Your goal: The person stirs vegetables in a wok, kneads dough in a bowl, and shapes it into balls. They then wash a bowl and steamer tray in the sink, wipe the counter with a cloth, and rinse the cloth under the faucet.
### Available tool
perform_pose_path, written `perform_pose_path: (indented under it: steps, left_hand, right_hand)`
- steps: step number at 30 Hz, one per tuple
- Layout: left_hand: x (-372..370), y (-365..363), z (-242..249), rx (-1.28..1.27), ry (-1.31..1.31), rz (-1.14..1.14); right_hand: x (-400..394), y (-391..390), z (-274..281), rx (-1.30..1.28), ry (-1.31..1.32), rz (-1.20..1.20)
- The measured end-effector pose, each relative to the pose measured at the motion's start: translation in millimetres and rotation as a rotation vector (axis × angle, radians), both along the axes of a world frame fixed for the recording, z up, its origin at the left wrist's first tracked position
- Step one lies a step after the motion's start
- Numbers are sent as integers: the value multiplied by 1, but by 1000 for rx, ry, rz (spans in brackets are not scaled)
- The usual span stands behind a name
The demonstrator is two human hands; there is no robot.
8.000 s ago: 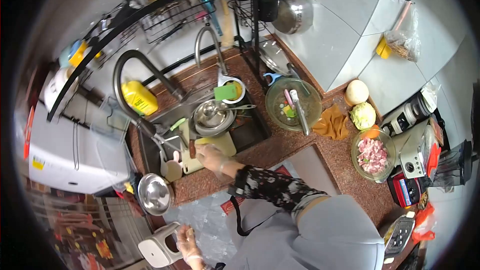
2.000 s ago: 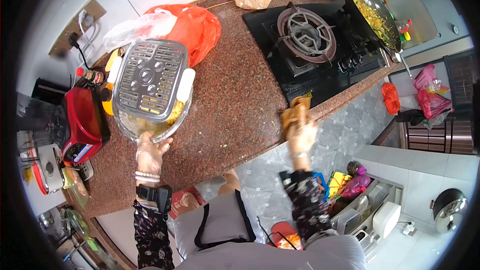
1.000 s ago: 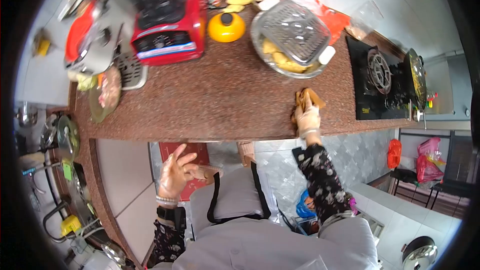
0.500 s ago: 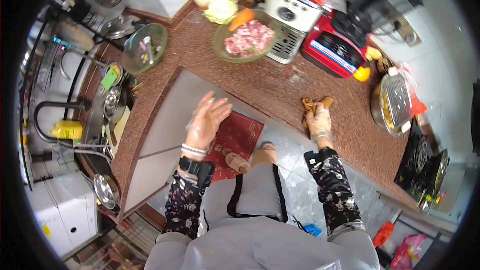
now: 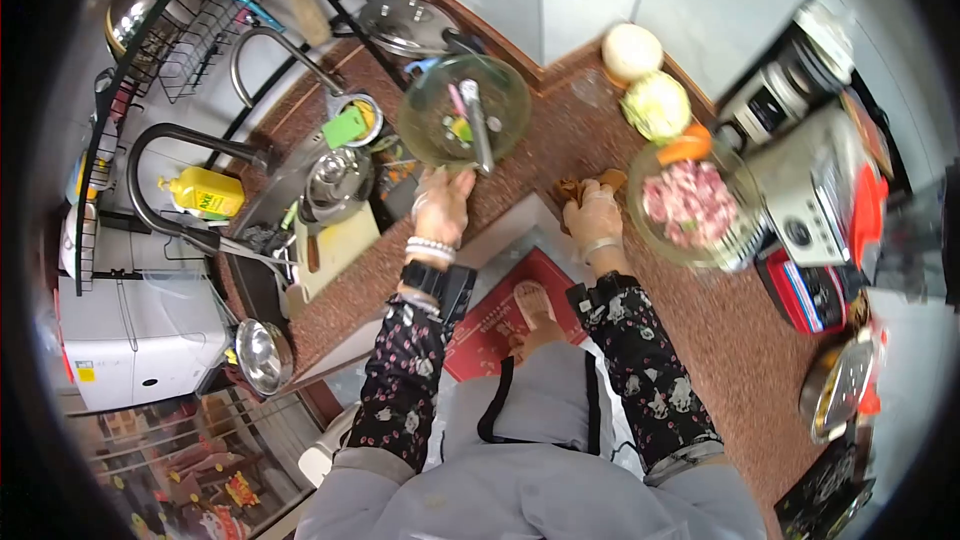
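My right hand (image 5: 594, 218), in a clear glove, is closed on a brown cloth (image 5: 572, 190) that lies on the reddish-brown counter (image 5: 700, 340). My left hand (image 5: 443, 208), also gloved, is at the counter edge just below a green glass bowl (image 5: 420, 130); its fingers are extended and it holds nothing. Inside that bowl are a peeler-like tool (image 5: 480, 135) and small scraps. To the right of the cloth is a glass bowl of raw meat pieces (image 5: 690, 202) with a carrot (image 5: 686, 145) at its rim.
A cabbage (image 5: 656, 107) and a round white vegetable (image 5: 632, 52) sit by the wall. The sink, a faucet (image 5: 135, 170), a cutting board (image 5: 345, 252) and yellow detergent (image 5: 210, 192) are at left. A coffee machine (image 5: 800, 210) and a red appliance (image 5: 808, 290) stand at right.
The view has turned and shifted left toward the sink. My left hand has moved from over the floor to the counter edge near the green bowl. My right hand still grips the cloth, now left of the meat bowl.
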State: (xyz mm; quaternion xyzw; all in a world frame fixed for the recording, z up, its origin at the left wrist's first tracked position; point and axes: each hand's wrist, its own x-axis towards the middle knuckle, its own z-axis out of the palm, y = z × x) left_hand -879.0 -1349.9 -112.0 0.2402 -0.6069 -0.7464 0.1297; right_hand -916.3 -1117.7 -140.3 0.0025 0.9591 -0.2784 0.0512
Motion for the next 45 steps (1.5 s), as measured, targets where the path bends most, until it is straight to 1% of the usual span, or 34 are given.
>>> perform_pose_path:
  steps: [2, 4, 6, 8, 10, 12, 13, 14, 15, 16, 17, 18, 19, 20, 22, 24, 25, 26, 27, 28, 29, 30, 32, 33, 34, 36, 38, 40, 41, 44, 45]
  left_hand:
    - [-22, -27, 15, -1243, -302, -430]
    - [-36, -30, 11, -1230, -181, -412]
    - [-39, -24, 1, -1205, -81, -374]
    - [-33, -29, 9, -1162, 152, -304]
    - [-31, -43, 1, -1174, 83, -366]
    - [-26, -61, 3, -1030, 149, -488]
    - [-24, -67, 26, -501, -217, -498]
    - [-23, -74, 50, -14, -561, -291]
    - [-3, -82, 35, -112, -450, -106]
    - [24, -85, 20, -209, -340, 74]
    - [54, -100, 38, -62, -263, 81]
    - [90, -123, 63, 82, -182, 84]
    - [122, -142, 75, 120, -228, 125]
    - [153, -162, 85, 154, -270, 165]
    - [220, -199, 86, 143, -206, 284]
    - [278, -230, 82, 143, -196, 465]
    - [305, -244, 84, 143, -185, 533]
    - [329, -258, 85, 142, -174, 597]
    - [348, -272, 84, 177, -198, 692]
    - [365, -283, 82, 232, -123, 756]
    - [375, -290, 83, 222, -112, 780]
    - [382, -300, 85, 210, -95, 799]
    - [380, -314, 81, 246, 9, 710]
    - [371, -322, 86, 297, -6, 642]
    - [358, -328, 90, 284, 5, 585]
    - [325, -341, 96, 367, 25, 624]
    - [297, -372, 80, 223, -168, 459]
    - [284, -387, 61, -182, -189, 318]
    - [281, -391, 54, -513, -110, 261]
    - [268, -401, 40, -988, -108, 130]
    - [264, -402, 40, -1023, -161, 125]
  right_hand:
    - [-40, -29, 2, -48, 32, 2]
    - [-70, -56, 5, -80, 22, 20]
    - [-87, -84, 1, -45, 47, 49]
    - [-76, -106, -2, -33, 72, 76]
    - [-55, -123, -6, 33, 120, 67]
    - [-36, -147, -5, -29, 60, 45]
    - [-28, -162, -9, -118, -28, 28]
    - [-9, -184, -3, -198, -67, -12]
    - [6, -199, -23, -356, 6, 67]
    - [21, -217, -30, -352, 38, 127]
    - [36, -235, -38, -348, 70, 187]
    - [55, -258, -26, -183, 65, 228]
    - [72, -282, -9, -173, 1, 287]
    - [88, -304, -9, -212, -32, 340]
    - [128, -347, -5, -257, -106, 403]
    - [167, -381, -25, -298, -137, 558]
    - [183, -403, -35, -452, -314, 505]
    - [190, -425, -20, -656, -536, 422]
    - [192, -446, 8, -851, -764, 327]
    - [194, -465, 25, -1034, -997, 216]
    - [192, -482, 28, -1163, -1132, 199]
    - [189, -497, 29, -1223, -1225, 159]
    - [174, -525, 34, -1348, -1400, 89]
    - [171, -537, 37, -1408, -1485, 52]
    - [172, -548, 42, -1365, -1451, 122]
    - [173, -561, 51, -1275, -1377, 248]
    - [175, -563, 55, -1279, -1353, 300]
    - [177, -559, 59, -1263, -1309, 325]
    - [177, -559, 59, -1256, -1277, 293]
    - [174, -555, 54, -1245, -1182, 191]
    - [176, -547, 73, -1176, -1149, 180]
